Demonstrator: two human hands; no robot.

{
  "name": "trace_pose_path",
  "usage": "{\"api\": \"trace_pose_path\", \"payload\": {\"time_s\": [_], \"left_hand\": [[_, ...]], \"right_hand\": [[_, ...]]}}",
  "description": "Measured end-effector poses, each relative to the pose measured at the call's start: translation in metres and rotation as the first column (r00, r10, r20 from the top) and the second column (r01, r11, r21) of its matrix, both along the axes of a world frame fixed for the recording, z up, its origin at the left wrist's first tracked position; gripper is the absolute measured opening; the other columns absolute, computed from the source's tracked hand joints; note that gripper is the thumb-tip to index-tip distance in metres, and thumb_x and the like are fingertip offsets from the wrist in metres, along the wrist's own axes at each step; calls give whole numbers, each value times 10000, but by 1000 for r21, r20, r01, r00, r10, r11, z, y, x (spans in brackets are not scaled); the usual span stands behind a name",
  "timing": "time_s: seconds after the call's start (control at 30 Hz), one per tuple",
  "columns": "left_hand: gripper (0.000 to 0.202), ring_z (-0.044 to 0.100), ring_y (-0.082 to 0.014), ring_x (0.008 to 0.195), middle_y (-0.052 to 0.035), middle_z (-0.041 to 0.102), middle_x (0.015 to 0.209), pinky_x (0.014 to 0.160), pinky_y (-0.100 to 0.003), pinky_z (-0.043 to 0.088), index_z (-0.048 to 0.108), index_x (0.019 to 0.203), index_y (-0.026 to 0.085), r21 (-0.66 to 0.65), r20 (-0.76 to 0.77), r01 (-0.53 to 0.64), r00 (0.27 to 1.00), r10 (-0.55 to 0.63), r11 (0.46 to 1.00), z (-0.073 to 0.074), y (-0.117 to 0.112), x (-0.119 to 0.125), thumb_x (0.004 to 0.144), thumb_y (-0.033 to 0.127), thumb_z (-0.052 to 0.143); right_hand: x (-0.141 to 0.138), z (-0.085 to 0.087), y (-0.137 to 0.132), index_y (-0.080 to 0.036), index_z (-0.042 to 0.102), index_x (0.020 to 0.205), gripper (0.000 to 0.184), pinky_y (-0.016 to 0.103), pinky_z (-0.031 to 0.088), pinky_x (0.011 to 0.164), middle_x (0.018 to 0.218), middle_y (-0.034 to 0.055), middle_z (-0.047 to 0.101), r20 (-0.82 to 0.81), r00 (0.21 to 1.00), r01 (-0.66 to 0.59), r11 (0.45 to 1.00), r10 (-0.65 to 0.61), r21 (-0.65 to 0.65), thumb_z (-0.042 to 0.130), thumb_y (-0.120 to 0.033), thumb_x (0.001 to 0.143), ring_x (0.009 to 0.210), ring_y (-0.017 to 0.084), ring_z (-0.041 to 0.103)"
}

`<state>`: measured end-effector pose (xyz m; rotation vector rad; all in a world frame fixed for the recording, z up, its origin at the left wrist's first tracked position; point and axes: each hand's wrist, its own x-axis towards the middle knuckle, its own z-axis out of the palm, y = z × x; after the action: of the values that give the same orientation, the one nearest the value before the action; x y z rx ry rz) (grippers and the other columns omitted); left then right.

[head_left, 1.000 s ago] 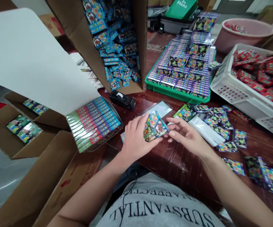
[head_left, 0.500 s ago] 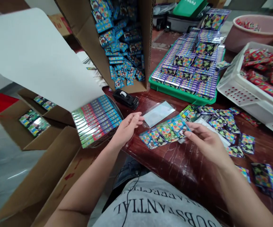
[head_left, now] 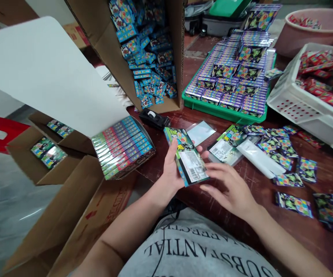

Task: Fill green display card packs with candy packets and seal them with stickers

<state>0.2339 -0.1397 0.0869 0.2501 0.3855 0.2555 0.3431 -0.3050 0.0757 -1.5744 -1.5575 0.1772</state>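
My left hand (head_left: 172, 171) is wrapped round a flat printed packet (head_left: 188, 156), thumb on its near edge and fingertips showing past the far edge. The packet is green and black, with a white barcode label, and is tilted over the table's front edge. My right hand (head_left: 232, 188) is at the packet's lower right corner, fingers apart, fingertips at its edge. Beyond the packet lies a clear sleeve with a pale card (head_left: 203, 132). Another green printed packet with a label (head_left: 225, 148) lies on the table, beside folded white plastic sleeves (head_left: 260, 157).
Small purple sachets (head_left: 281, 148) are scattered at right. A green tray (head_left: 222, 111) of stacked sachets and a white crate (head_left: 287, 105) of red packets stand behind. A carton (head_left: 180, 57) of blue packets, a black tape dispenser (head_left: 154, 118) and an open display box (head_left: 126, 148) are at left.
The strip of colourful sachets that was in my right hand no longer shows. My left hand now holds a packet with its labelled side up, and my right hand has moved left to its corner.
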Motion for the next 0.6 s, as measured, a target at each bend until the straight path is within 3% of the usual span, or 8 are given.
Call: {"api": "trace_pose_path", "payload": {"time_s": [0.07,0.13,0.37,0.6], "left_hand": [[586,725,-239,901,-82,734,980,806,-408,596,658,1130,169,-1,17,-21,1000,21,1000,0,2,2,898,694,536],[607,720,-228,880,-96,730,987,772,-383,601,661,1147,155,-2,33,7,999,-7,1000,-1,4,2,913,694,509],[772,715,-227,857,-117,733,1023,734,-349,608,663,1141,126,-15,-2,23,1000,-23,1000,-2,-1,3,871,813,438],[764,713,-213,821,-111,734,1010,706,-334,603,672,1148,122,9,-28,9,1000,-9,1000,3,-2,3,895,795,412]], "right_hand": [[1,3,2,-260,531,1320,561,480,513,987,1249,100,604,-30,997,70,997,-71,-40,803,-328,834,1154,273,590],[4,6,3,-257,543,1326,544,459,512,963,1214,95,590,-4,999,52,995,-52,-87,786,-356,849,1123,267,577],[0,6,11,-288,635,1194,262,382,472,890,1058,40,607,65,992,-100,989,108,-110,685,-265,938,998,210,562],[-9,4,13,-278,622,1138,180,406,400,897,1005,7,662,75,994,-72,992,80,-105,652,-251,963,915,193,571]]}}
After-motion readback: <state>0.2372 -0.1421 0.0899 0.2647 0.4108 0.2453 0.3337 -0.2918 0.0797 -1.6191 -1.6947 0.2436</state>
